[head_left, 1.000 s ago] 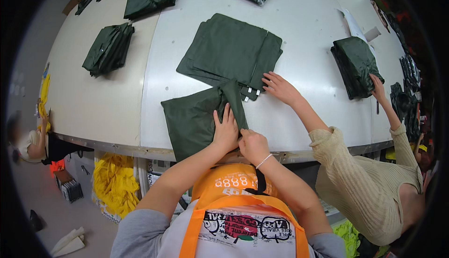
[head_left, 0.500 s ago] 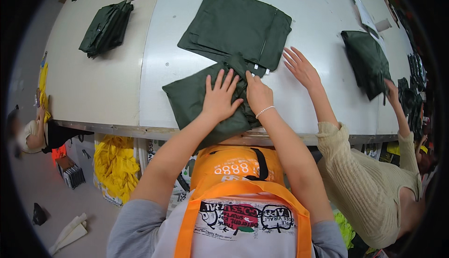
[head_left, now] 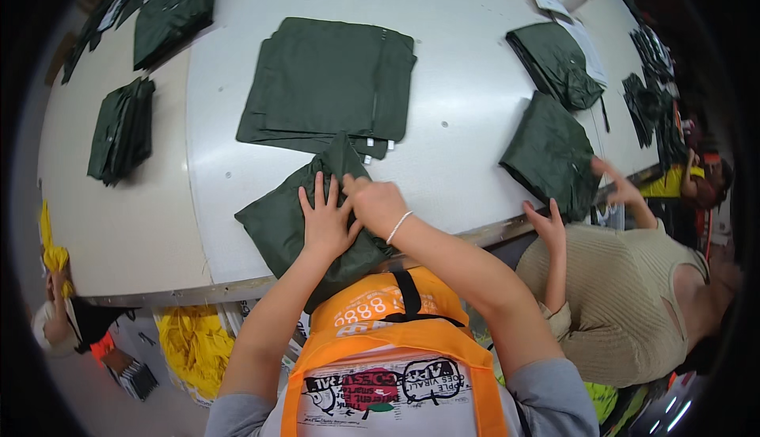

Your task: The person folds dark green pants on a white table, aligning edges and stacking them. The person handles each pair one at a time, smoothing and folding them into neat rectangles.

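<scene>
A dark green fabric piece (head_left: 277,215), bunched along its right side, lies at the table's front edge and partly hangs over it. My left hand (head_left: 324,227) rests flat on it with the fingers spread. Close beside, my right hand (head_left: 376,207) is closed, its bent fingers gripping the fabric near a raised fold; its fingertips are partly hidden. Just beyond both hands lies a flat stack of dark green fabric pieces (head_left: 324,81), with a seam or zip line along the right and small white tags at the near edge.
Folded dark green bundles (head_left: 121,132) lie on the left of the white table (head_left: 451,168). To my right a co-worker in a beige knit top (head_left: 602,302) handles another green piece (head_left: 550,152). Yellow fabric (head_left: 194,350) fills a container below the table edge.
The view has turned right, so the table contents sit further left. My right hand has shifted slightly over the fabric. The co-worker's green piece now lies on the table beside both their hands.
</scene>
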Available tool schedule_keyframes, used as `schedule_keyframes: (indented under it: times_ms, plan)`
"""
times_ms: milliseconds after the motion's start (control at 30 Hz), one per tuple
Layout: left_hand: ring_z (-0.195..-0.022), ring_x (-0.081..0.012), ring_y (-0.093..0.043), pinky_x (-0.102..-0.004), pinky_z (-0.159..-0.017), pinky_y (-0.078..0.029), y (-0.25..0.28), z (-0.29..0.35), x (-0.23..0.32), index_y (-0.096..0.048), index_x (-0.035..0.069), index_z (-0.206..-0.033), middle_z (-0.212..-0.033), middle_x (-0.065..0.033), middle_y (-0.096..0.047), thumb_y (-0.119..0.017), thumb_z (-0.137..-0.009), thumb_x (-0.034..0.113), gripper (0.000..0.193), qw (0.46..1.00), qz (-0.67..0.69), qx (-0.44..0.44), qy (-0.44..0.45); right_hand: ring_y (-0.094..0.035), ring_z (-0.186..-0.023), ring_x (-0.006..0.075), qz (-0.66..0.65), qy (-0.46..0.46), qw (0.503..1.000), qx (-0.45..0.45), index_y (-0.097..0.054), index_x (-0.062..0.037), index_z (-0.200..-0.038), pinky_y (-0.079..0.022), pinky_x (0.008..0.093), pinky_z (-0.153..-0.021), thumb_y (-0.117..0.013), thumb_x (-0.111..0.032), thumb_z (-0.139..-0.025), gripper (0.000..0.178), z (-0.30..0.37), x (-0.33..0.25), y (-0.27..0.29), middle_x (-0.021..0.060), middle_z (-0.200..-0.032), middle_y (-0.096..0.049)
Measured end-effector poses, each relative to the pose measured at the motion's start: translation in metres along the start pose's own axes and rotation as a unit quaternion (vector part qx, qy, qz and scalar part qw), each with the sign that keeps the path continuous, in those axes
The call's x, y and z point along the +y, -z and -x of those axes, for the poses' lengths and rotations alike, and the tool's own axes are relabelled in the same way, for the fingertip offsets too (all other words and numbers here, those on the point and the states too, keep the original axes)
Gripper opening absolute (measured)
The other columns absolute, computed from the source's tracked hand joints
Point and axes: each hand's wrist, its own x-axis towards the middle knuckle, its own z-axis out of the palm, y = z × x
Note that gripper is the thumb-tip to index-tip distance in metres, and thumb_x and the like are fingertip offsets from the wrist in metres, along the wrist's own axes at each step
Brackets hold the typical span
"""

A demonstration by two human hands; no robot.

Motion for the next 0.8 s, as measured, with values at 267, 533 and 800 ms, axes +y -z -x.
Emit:
schedule_keyframes:
  times_ms: [267, 533, 800]
  plan:
    - [-0.134, -0.0385, -0.030, -0.0538, -0.110, -0.017, 0.031, -0.013, -0.053, -0.061, 0.007, -0.119, -0.140, -0.0189, -0.041, -0.067, -0.076, 0.026, 0.047, 0.931, 0.338, -0.098, -0.098, -0.066, -0.071, 0.0222, 0.021, -0.050, 0.995, -0.087, -0.059, 0.0060, -0.110, -0.052, 0.0323, -0.056, -0.056, -0.011, -0.078, 0.036, 0.017, -0.002, -0.017, 0.0107, -0.080, -0.062]
    - [-0.129, -0.0314, -0.036, -0.0535, -0.105, -0.026, 0.004, -0.016, -0.061, -0.037, 0.023, -0.142, -0.144, -0.0120, -0.036, -0.055, -0.086, 0.048, 0.063, 0.999, -0.004, 0.039, 0.019, -0.048, -0.115, 0.0340, -0.100, 0.066, 0.992, -0.048, -0.056, 0.0149, -0.107, -0.043, 0.0348, -0.095, -0.055, -0.004, -0.081, 0.032, -0.001, 0.001, -0.028, 0.0222, -0.126, -0.050]
    - [-0.121, -0.0306, -0.044, -0.0454, -0.103, -0.029, -0.010, -0.044, -0.071, -0.042, 0.009, -0.138, -0.128, -0.0161, -0.050, -0.048, -0.090, 0.039, 0.057, 0.974, 0.206, 0.036, 0.092, -0.060, -0.083, 0.0379, -0.171, -0.076, 0.980, -0.061, -0.061, -0.0055, -0.112, -0.050, 0.0436, -0.070, -0.056, -0.013, -0.088, 0.026, -0.073, 0.037, -0.049, 0.0197, -0.092, -0.059]
